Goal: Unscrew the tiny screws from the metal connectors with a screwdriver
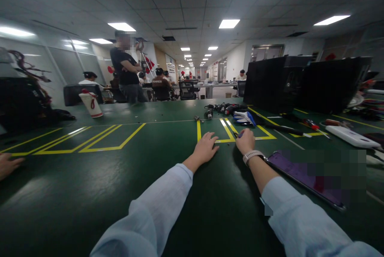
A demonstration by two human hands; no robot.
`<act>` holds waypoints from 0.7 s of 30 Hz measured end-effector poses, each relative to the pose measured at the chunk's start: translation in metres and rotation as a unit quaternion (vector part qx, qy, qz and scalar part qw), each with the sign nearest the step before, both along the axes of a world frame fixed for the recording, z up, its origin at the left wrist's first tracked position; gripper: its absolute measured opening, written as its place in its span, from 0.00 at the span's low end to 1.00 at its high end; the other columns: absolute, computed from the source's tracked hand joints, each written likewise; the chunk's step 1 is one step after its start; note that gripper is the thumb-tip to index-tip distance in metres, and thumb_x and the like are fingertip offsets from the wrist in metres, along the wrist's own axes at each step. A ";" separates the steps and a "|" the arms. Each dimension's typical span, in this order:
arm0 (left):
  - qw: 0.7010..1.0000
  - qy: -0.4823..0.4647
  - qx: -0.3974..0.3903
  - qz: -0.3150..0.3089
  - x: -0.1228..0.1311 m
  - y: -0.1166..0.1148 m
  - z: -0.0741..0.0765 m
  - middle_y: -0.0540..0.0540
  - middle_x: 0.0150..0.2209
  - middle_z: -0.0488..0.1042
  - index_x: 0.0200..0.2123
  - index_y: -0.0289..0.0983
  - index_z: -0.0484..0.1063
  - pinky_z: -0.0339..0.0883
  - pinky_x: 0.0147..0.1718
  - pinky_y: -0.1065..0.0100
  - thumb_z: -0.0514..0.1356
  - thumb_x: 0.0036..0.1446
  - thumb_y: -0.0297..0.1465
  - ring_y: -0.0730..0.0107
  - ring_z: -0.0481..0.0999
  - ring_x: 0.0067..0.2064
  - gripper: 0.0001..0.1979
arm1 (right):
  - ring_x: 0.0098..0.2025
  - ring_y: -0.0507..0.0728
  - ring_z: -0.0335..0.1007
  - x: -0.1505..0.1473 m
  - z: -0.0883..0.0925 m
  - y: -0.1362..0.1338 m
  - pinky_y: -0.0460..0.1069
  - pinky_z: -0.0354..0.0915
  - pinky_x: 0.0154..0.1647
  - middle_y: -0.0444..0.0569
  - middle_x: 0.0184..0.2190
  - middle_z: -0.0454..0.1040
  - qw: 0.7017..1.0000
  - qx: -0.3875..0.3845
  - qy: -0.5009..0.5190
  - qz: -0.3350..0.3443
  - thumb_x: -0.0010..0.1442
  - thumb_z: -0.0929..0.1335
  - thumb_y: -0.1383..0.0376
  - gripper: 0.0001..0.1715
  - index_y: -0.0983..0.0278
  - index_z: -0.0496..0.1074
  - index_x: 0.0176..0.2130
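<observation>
My left hand lies flat on the green table mat, palm down, fingers spread, holding nothing. My right hand is closed around a thin dark tool with a blue-red handle end, its tip resting by the yellow tape lines. A pale watch is on my right wrist. Both arms wear light blue sleeves. A blue and white glove lies just beyond my right hand.
Small metal parts and dark tools lie further out. A purple tablet is at my right, then a white device and screwdrivers. Black cases stand behind. A white cup and another person's hand are left. People are behind.
</observation>
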State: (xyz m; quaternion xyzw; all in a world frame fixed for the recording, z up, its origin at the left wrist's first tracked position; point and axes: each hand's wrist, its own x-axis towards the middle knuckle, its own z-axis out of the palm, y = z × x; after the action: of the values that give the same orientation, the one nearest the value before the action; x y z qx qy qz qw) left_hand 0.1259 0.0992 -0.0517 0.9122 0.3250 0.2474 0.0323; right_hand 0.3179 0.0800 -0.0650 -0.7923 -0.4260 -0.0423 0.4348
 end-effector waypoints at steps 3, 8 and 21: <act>1.000 0.011 -0.018 0.002 0.000 0.002 -0.001 0.37 0.49 0.67 0.44 0.33 0.70 0.58 0.53 0.55 0.54 0.55 0.26 0.55 0.65 0.53 0.13 | 0.40 0.64 0.65 0.000 0.000 -0.001 0.55 0.60 0.40 0.58 0.37 0.66 1.000 -0.006 -0.004 -0.001 0.44 0.64 0.74 0.14 0.66 0.64 0.34; 0.999 0.009 -0.037 0.010 -0.014 -0.012 0.004 0.40 0.46 0.69 0.40 0.34 0.72 0.65 0.48 0.59 0.52 0.55 0.22 0.60 0.70 0.47 0.12 | 0.42 0.66 0.65 -0.003 0.000 -0.003 0.57 0.59 0.43 0.60 0.38 0.67 1.000 0.006 -0.002 0.000 0.46 0.65 0.68 0.14 0.66 0.63 0.37; 0.998 0.055 -0.036 -0.024 -0.095 -0.113 0.012 0.45 0.45 0.69 0.44 0.39 0.69 0.66 0.44 0.58 0.55 0.56 0.28 0.62 0.65 0.47 0.12 | 0.49 0.65 0.59 -0.051 0.026 -0.038 0.57 0.56 0.50 0.58 0.43 0.65 0.988 0.130 -0.019 0.076 0.51 0.63 0.67 0.16 0.66 0.60 0.42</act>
State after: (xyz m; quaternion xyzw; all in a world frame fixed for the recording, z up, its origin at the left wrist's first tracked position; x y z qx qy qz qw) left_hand 0.0308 -0.0136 -0.0395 0.9303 0.3128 0.1842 0.0527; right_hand 0.2666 0.0421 -0.0392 -0.6935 -0.4844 -0.0791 0.5274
